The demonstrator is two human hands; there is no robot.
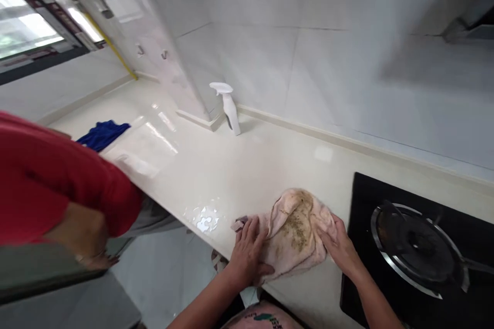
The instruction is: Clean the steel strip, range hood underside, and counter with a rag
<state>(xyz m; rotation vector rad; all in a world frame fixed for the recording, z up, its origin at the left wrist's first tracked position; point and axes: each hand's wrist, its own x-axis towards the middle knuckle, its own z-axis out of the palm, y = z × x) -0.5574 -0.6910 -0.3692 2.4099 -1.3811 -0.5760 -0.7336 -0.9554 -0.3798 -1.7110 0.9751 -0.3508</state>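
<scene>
A soiled pink cloth (295,226) with a brownish, crumb-speckled patch lies bunched on the cream countertop (216,169) near its front edge. My left hand (247,254) rests on the cloth's left side, fingers closed around the fabric. On the cloth's right edge, my right hand (339,247) presses with fingers curled into the folds. Both hands hold the cloth between them.
A black gas hob with a burner (417,247) sits just right of the cloth. A white spray bottle (229,108) stands at the wall. A blue cloth (102,133) lies far left. Another person in a red top (50,180) stands at left. Wet patches (204,216) shine on the counter.
</scene>
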